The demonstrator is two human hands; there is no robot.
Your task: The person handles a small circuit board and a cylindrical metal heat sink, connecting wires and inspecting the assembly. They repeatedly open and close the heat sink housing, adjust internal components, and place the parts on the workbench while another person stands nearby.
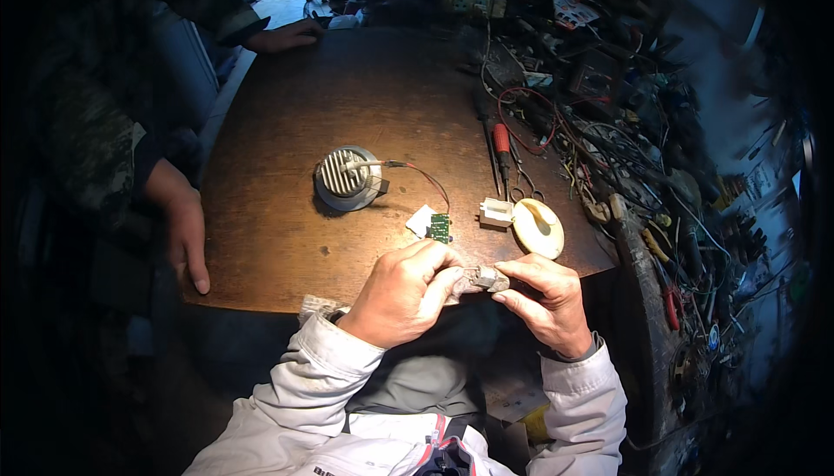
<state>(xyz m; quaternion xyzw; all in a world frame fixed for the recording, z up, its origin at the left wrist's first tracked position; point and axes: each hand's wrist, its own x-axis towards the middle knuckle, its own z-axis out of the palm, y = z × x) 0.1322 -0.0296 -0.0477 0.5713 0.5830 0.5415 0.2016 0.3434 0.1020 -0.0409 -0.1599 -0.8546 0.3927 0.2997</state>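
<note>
My left hand (407, 295) is closed in a pinch at the table's near edge, on the left end of a small grey block-shaped piece (490, 279). From the other side, the thumb and forefinger of my right hand (549, 299) grip its right end. What exactly the piece is, I cannot make out. Just beyond my left fingers lies a small green circuit board (440, 228), beside a white scrap (420, 221). A thin wire joins the board to a round lamp (347, 178) with a finned metal back. A small whitish box (495, 213) and a cream oval disc (538, 229) lie beyond my right hand.
A red-handled screwdriver (501, 139) and scissors (524, 191) lie on the brown wooden table (287, 241). Tangled cables, tools and parts (608, 146) crowd the right side. At the left, another person's hands (185, 224) rest at the table's edge.
</note>
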